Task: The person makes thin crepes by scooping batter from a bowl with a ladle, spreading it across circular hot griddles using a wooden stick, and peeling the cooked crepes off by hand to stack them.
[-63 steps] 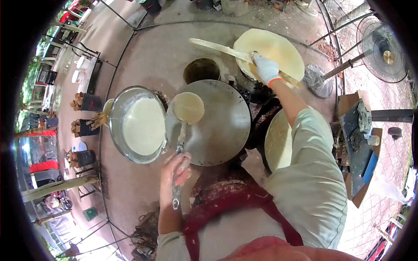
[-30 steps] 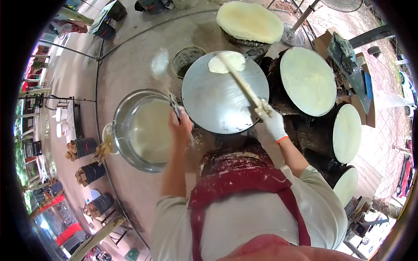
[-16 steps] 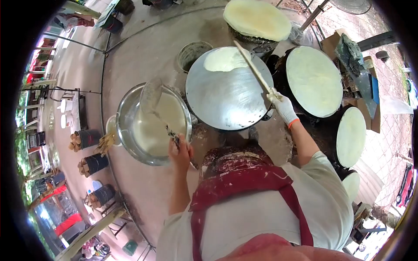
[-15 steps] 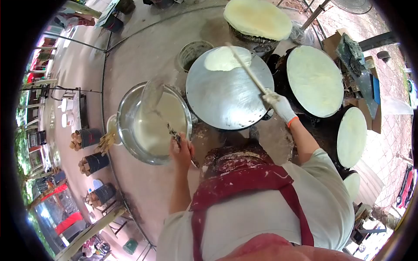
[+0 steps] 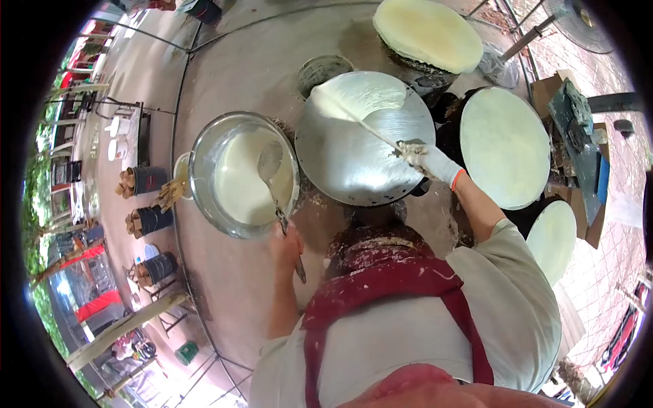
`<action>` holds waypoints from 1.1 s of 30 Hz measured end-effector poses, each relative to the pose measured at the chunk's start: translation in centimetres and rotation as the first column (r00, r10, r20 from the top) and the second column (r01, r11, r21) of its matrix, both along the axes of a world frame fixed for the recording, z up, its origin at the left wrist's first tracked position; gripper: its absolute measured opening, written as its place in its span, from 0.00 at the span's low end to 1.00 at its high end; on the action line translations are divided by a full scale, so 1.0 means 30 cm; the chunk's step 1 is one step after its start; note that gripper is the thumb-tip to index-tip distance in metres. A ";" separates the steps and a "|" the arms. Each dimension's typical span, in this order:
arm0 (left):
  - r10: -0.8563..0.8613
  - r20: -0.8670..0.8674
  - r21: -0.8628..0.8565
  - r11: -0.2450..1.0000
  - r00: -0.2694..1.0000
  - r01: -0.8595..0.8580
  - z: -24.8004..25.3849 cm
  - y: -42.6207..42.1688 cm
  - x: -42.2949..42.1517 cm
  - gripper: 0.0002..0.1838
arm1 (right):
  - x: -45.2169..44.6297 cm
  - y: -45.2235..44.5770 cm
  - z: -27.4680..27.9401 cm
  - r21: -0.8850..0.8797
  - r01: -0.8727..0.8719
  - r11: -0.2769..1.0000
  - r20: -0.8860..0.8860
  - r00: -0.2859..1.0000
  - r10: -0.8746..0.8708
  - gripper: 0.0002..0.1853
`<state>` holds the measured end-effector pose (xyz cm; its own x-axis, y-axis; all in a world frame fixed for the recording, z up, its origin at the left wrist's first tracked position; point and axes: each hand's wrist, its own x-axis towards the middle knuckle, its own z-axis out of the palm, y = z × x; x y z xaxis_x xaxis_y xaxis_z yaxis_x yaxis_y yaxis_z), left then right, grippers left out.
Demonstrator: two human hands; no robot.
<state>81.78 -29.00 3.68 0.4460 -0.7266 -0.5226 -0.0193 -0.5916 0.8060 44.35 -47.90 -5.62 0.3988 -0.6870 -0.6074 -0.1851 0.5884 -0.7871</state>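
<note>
My left hand (image 5: 289, 246) is wrapped round the handle of a ladle (image 5: 269, 162), whose bowl is over the pale batter (image 5: 239, 178) in a large steel basin (image 5: 197, 163). In a white glove, my right hand (image 5: 430, 162) grips a long thin batter spreader (image 5: 371, 128). The spreader's far end touches wet batter (image 5: 364, 95) on the upper part of a round griddle (image 5: 354, 163). The batter forms a streaked, curved patch from the griddle's top to its left edge; bare shiny metal shows below.
Round griddles with pale sheets, one at the top (image 5: 428, 34), one at the right (image 5: 505, 146) and one lower right (image 5: 552, 241), curve around the middle griddle. A bucket (image 5: 325, 71) stands behind it. Pots of wood pieces (image 5: 149, 180) line the left; a fan (image 5: 581, 24) is upper right.
The spreader's end has swept left, drawing the batter from a compact oval into a wider arc. The ladle's bowl has swung right and lower over the basin. The whole view has shifted slightly.
</note>
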 end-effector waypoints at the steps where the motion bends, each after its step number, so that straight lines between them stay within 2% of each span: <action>1: -0.004 0.016 0.014 1.000 1.000 0.004 0.006 0.014 -0.010 0.10 | -0.001 0.012 -0.001 -0.004 -0.056 0.998 0.010 0.998 0.056 0.23; 4: -0.002 0.018 0.013 1.000 1.000 0.002 -0.028 0.066 -0.008 0.10 | -0.081 -0.062 0.060 -0.001 -0.025 1.000 0.323 0.946 0.023 0.25; 6: 0.068 0.030 0.030 0.997 0.997 -0.069 -0.056 0.092 -0.012 0.10 | -0.122 -0.158 -0.011 -0.221 0.053 0.974 0.141 0.990 -0.022 0.21; 8: 0.120 0.022 0.021 0.992 0.993 -0.121 -0.070 0.116 -0.026 0.11 | -0.112 -0.216 0.054 -0.139 -0.129 0.982 -0.083 0.989 0.118 0.19; 10: 0.151 -0.003 -0.014 0.988 0.989 -0.151 -0.074 0.136 -0.033 0.11 | -0.082 -0.198 0.022 0.043 -0.221 0.974 -0.080 0.971 0.224 0.17; 11: 0.140 0.050 -0.034 0.990 0.989 -0.139 -0.103 0.162 -0.025 0.11 | -0.089 -0.179 -0.047 0.002 -0.266 0.964 0.026 0.964 0.266 0.17; 12: 0.129 0.102 -0.051 0.991 0.986 -0.125 -0.146 0.201 -0.009 0.11 | -0.108 -0.160 -0.085 0.033 -0.291 0.956 0.039 0.956 0.290 0.19; 13: 0.119 0.155 -0.071 0.991 0.981 -0.109 -0.147 0.205 -0.013 0.11 | -0.112 -0.150 -0.047 -0.035 -0.319 0.947 0.025 0.947 0.320 0.18; 16: 0.075 0.195 0.065 0.994 0.978 -0.089 -0.070 0.181 -0.033 0.11 | -0.146 -0.219 0.067 -0.141 -0.349 0.926 0.043 0.933 0.358 0.19; 17: 0.080 0.186 0.044 0.995 0.979 -0.090 -0.085 0.174 -0.025 0.12 | -0.162 -0.266 0.003 -0.001 -0.176 0.984 0.322 0.932 0.167 0.22; 18: 0.085 0.176 0.024 0.996 0.981 -0.090 -0.112 0.167 -0.008 0.12 | -0.147 -0.315 -0.051 -0.033 -0.111 0.993 0.329 0.937 0.116 0.23; 19: 0.088 0.167 0.000 0.996 0.982 -0.090 -0.113 0.137 -0.008 0.12 | -0.126 -0.330 -0.039 -0.122 -0.157 0.980 0.248 0.951 0.183 0.21; 20: 0.070 0.205 0.052 0.995 0.976 -0.082 -0.108 0.103 -0.011 0.12 | -0.102 -0.339 -0.028 -0.208 -0.205 0.956 0.163 0.957 0.241 0.19; 22: 0.025 0.275 0.157 0.985 0.961 -0.070 -0.042 -0.003 -0.038 0.12 | -0.075 -0.319 0.044 -0.059 -0.489 0.870 -0.103 0.870 0.482 0.18; 24: -0.140 0.588 0.025 0.988 0.796 0.155 -0.135 -0.038 -0.002 0.10 | -0.078 -0.261 0.171 0.056 -0.630 0.774 -0.286 0.733 0.617 0.19; 25: -0.182 0.726 -0.012 0.961 0.663 0.278 -0.163 -0.069 0.008 0.09 | -0.103 -0.242 0.177 0.023 -0.622 0.783 -0.228 0.759 0.610 0.20; 26: -0.215 0.717 0.013 0.955 0.663 0.296 -0.192 -0.100 0.017 0.09 | -0.142 -0.236 0.172 -0.007 -0.612 0.791 -0.165 0.781 0.602 0.22; 28: -0.286 0.695 0.070 0.940 0.659 0.333 -0.219 -0.157 0.023 0.10 | -0.214 -0.249 0.023 -0.157 -0.360 0.919 0.139 0.914 0.382 0.24; 29: -0.318 0.698 0.115 0.934 0.641 0.337 -0.213 -0.185 0.014 0.10 | -0.218 -0.286 0.007 0.005 -0.206 0.979 0.327 0.925 0.193 0.23; 31: -0.382 0.700 0.206 0.917 0.604 0.341 -0.174 -0.221 -0.020 0.09 | -0.193 -0.353 -0.094 -0.216 -0.251 0.944 0.396 0.861 0.320 0.22; 32: -0.421 0.715 0.239 0.898 0.558 0.370 -0.165 -0.213 -0.027 0.10 | -0.191 -0.358 -0.104 -0.344 -0.373 0.862 0.136 0.888 0.439 0.22; 33: -0.459 0.727 0.275 0.876 0.510 0.396 -0.158 -0.203 -0.032 0.10 | -0.159 -0.347 -0.042 -0.422 -0.518 0.744 -0.141 0.848 0.510 0.22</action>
<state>80.81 -35.07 -1.05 0.3386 -0.9186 -0.2039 -0.8594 -0.3901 0.3305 39.57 -58.31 -6.87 0.7611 -0.5695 -0.3105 -0.3748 0.0046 -0.9271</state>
